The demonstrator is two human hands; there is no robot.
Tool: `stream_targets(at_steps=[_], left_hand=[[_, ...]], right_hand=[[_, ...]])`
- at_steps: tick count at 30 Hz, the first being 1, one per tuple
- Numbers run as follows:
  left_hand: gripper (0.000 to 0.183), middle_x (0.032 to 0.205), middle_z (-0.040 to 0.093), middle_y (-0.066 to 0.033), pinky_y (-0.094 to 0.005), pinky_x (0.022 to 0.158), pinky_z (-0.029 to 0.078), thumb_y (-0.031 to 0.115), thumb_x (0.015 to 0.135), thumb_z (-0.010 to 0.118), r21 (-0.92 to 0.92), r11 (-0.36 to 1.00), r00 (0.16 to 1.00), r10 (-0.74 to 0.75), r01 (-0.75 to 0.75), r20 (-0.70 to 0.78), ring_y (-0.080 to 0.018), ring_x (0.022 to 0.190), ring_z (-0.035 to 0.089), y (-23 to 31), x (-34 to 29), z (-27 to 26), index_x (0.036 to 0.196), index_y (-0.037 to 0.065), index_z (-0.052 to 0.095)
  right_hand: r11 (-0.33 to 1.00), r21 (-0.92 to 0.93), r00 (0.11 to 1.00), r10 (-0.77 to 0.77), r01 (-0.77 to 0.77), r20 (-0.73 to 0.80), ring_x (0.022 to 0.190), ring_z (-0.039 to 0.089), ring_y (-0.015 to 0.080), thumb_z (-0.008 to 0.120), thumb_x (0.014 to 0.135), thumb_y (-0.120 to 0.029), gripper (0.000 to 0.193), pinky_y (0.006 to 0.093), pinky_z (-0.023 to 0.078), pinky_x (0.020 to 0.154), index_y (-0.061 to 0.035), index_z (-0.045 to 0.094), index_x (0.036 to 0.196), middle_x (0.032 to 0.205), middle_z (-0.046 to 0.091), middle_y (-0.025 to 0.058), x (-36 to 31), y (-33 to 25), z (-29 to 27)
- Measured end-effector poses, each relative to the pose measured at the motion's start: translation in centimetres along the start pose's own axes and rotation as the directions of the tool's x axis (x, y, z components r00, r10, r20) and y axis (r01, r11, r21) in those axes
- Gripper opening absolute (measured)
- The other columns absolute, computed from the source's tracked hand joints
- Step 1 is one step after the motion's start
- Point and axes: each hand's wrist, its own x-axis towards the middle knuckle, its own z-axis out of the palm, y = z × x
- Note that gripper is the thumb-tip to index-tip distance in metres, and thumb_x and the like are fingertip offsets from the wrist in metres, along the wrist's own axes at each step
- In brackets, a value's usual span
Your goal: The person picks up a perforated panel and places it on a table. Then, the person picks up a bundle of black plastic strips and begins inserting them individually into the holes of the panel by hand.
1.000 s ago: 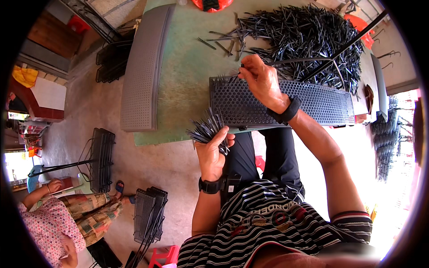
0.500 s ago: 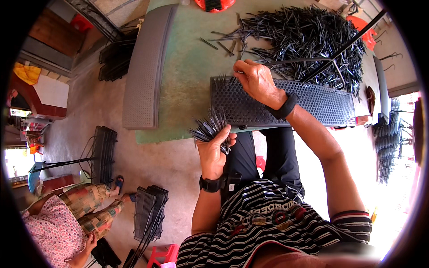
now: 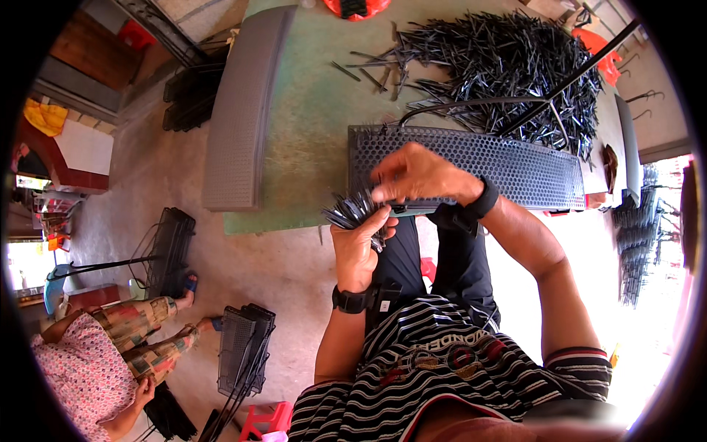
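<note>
My left hand (image 3: pixel 359 247) is closed round a bundle of thin black plastic strips (image 3: pixel 352 209), their ends fanning upward. Just above it, my right hand (image 3: pixel 412 177) has its thumb and fingertips beside the strips, slightly apart and a little blurred. Both hands are at the near left end of a long black perforated metal basket (image 3: pixel 471 158), which lies on the green tabletop (image 3: pixel 313 147). A few thin strips stand up at the basket's far left corner. A bent black wire rod (image 3: pixel 479 100) rises from the basket.
Loose black strips are heaped (image 3: pixel 508 70) behind the basket. A stack of grey perforated sheets (image 3: pixel 247 110) lies along the table's left side. More black baskets (image 3: pixel 247 346) stand on the floor, near a red stool (image 3: pixel 266 421). Another person (image 3: pixel 96 368) sits at lower left.
My right hand has come from the basket's far left edge back toward me, to the strips in my left hand. My left hand has shifted slightly right.
</note>
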Motion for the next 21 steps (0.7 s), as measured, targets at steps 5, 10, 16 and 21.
stream_targets(at_steps=[5,10,16,21], left_hand=[[0.015,0.082,0.065,-0.0124,-0.0316,0.054,0.053,0.008,0.08,0.064,-0.063,0.997,0.999,-0.038,0.039,0.017,-0.0228,0.066,0.064,-0.5,0.2,0.5,0.093,0.001,0.061],[0.021,0.083,0.065,-0.0139,-0.0314,0.051,0.053,0.009,0.08,0.064,0.041,0.998,0.997,0.053,-0.051,-0.048,-0.0218,0.063,0.064,-0.5,0.4,-0.4,0.098,0.0,0.059],[0.021,0.08,0.064,-0.014,-0.0297,0.046,0.05,0.005,0.08,0.063,-0.002,0.996,0.995,0.093,-0.093,-0.023,-0.0189,0.055,0.06,-0.2,0.4,-0.6,0.1,-0.002,0.059],[0.015,0.075,0.063,-0.0107,-0.0308,0.044,0.05,0.003,0.079,0.063,-0.002,0.997,0.996,0.078,-0.078,-0.044,-0.0191,0.053,0.06,0.1,0.4,-0.3,0.093,-0.001,0.061]], right_hand=[[0.974,0.217,0.997,0.069,-0.062,-0.025,0.051,0.055,0.0086,0.066,0.077,-0.015,0.019,0.0204,0.044,0.045,0.0036,0.064,0.079,0.064,0.061,0.0042,-1.1,1.1,0.7],[0.965,0.158,0.859,-0.102,0.207,-0.502,0.058,0.06,0.0083,0.061,0.082,-0.006,0.015,0.0211,0.048,0.051,0.004,0.062,0.092,0.066,0.062,0.0041,-1.3,0.7,-0.9],[0.891,-0.319,0.635,-0.454,0.323,-0.625,0.063,0.061,0.0108,0.063,0.078,-0.004,0.014,0.0228,0.048,0.054,0.0034,0.063,0.09,0.074,0.064,0.0105,0.4,2.6,-3.2],[0.855,-0.412,0.663,-0.509,0.316,-0.549,0.059,0.06,0.0157,0.064,0.077,-0.005,0.014,0.0258,0.047,0.053,0.0024,0.062,0.089,0.074,0.063,0.013,1.2,2.8,-3.5]])
